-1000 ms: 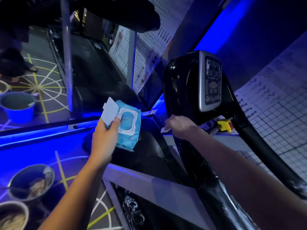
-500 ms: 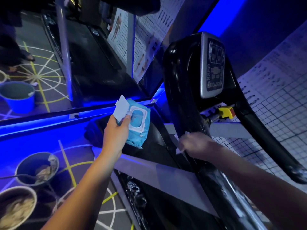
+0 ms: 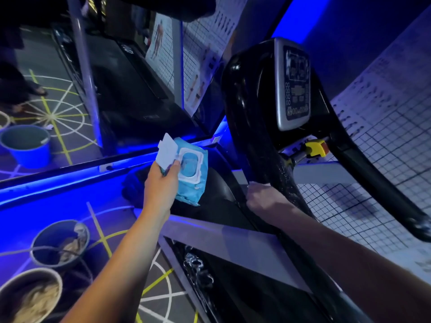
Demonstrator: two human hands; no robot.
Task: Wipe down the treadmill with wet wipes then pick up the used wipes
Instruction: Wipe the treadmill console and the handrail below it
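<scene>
The treadmill (image 3: 247, 101) post glistens wet around the right hand (image 3: 264, 198), which has slid down it from beside the console a second ago, fingers curled over a barely visible wipe (image 3: 251, 183); wiping looks well underway. The left hand (image 3: 161, 183) grips the wipes pack (image 3: 193, 173), lid flipped open, just beside the post.

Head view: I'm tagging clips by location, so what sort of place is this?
Most likely a gym or fitness studio: a treadmill with a control panel, wall charts of body figures, and what looks like a second treadmill beyond it.
</scene>
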